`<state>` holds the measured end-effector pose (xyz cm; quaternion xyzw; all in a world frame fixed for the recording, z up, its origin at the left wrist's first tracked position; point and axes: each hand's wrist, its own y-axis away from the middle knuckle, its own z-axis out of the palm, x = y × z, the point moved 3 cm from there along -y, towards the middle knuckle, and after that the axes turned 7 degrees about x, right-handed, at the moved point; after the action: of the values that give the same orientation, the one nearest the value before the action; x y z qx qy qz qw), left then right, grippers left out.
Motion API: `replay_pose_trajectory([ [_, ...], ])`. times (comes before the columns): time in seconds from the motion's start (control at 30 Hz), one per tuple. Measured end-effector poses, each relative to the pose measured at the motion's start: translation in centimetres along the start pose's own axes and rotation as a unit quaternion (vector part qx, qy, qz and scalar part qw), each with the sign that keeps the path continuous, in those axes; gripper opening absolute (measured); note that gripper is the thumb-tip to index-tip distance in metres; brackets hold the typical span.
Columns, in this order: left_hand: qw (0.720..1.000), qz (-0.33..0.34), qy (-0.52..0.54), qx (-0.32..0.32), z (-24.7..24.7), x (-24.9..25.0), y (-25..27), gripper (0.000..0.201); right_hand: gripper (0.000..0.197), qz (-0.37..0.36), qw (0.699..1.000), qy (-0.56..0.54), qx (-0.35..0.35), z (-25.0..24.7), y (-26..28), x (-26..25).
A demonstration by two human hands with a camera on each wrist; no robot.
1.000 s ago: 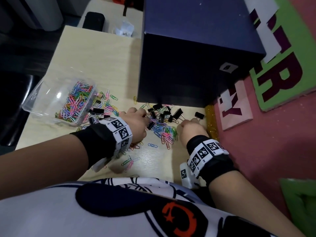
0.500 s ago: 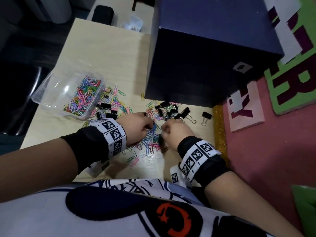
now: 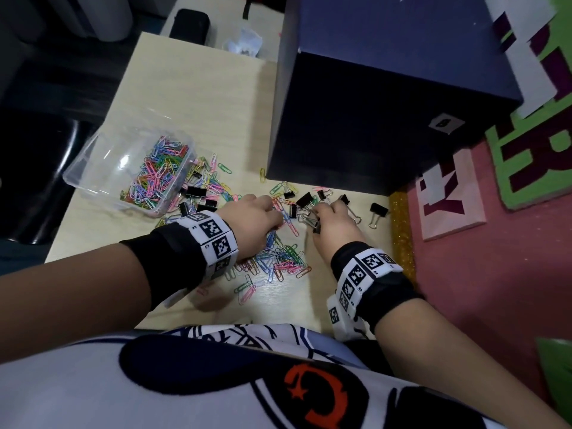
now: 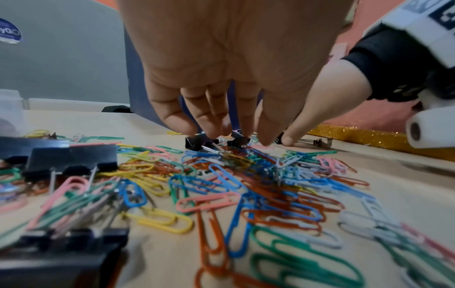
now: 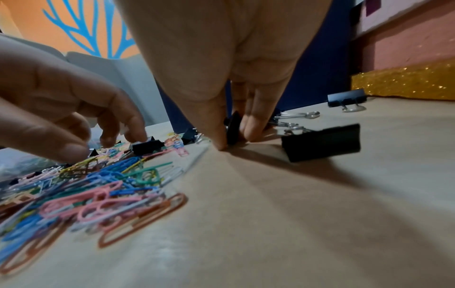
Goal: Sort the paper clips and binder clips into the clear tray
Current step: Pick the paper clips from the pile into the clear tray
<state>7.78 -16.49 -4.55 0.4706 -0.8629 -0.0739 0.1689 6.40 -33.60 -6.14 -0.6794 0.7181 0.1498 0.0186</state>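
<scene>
The room is dim, and the light reaches my tabletop [image 3: 192,97] from above, leaving soft shadows under both my wrists. A pale glare sits on the clear tray [image 3: 93,168]. My head view bends straight edges near its borders. In my left wrist view the nearest paper clips [image 4: 295,259] are smeared and out of focus, and my right wrist view is blurred along its lower left, with a long shadow spreading from my fingers [image 5: 256,124].

From head height we look down on the table [image 3: 192,85]; our wrist cameras sit low, facing forward, sharing the clips [image 4: 221,185].
</scene>
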Motion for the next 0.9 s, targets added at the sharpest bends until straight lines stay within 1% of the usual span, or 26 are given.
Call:
replay_pose_trajectory([
  [0.1,1.000,-0.001,-0.013,-0.008,0.2,0.1,-0.5,0.051,0.036,0.005,1.000,-0.008,0.002,-0.2,0.1,0.3],
  [0.2,0.999,0.010,-0.033,-0.020,0.4,0.1,-0.9,0.041,0.032,0.019,0.999,-0.026,0.009,-0.9,0.1,0.6],
  [0.3,0.999,0.005,-0.031,-0.027,0.6,-0.1,-1.1,0.032,0.035,0.083,0.993,-0.038,0.075,-2.4,-0.1,1.6],
  [0.37,0.999,0.001,-0.027,-0.032,0.6,-0.1,-1.2,0.027,0.038,0.112,0.989,-0.016,0.096,-2.6,-0.5,2.8],
  [0.5,0.999,-0.003,-0.029,-0.033,0.6,0.0,-1.4,0.026,0.040,0.152,0.984,0.048,0.080,-2.4,-0.7,4.4],
  [0.53,0.999,-0.003,-0.028,-0.032,0.7,0.0,-1.4,0.029,0.040,0.140,0.986,0.051,0.078,-2.3,-0.7,4.3],
  [0.6,1.000,0.003,-0.023,-0.019,0.8,0.3,-1.4,0.033,0.041,0.086,0.992,0.052,0.072,-2.2,-1.0,3.8],
  [0.63,1.000,0.011,-0.024,-0.004,0.8,0.5,-1.4,0.035,0.044,0.060,0.995,0.052,0.060,-2.1,-1.2,3.4],
  [0.7,0.999,0.030,-0.026,0.030,0.7,0.9,-1.5,0.039,0.051,0.023,0.997,0.067,0.013,-1.6,-1.5,2.7],
  [0.77,0.997,0.038,-0.037,0.053,0.5,1.2,-1.5,0.046,0.053,0.016,0.998,0.063,-0.028,-1.2,-1.6,2.3],
  [0.8,0.996,0.041,-0.049,0.062,0.4,1.4,-1.6,0.049,0.051,0.022,0.998,0.052,-0.035,-1.0,-1.5,2.2],
  [0.87,0.994,0.039,-0.078,0.060,0.3,1.8,-1.8,0.053,0.043,0.035,0.998,0.034,-0.031,-0.9,-1.4,2.3],
  [0.9,0.994,0.032,-0.088,0.050,0.3,1.9,-1.9,0.051,0.038,0.036,0.999,0.030,-0.026,-0.9,-1.4,2.3],
])
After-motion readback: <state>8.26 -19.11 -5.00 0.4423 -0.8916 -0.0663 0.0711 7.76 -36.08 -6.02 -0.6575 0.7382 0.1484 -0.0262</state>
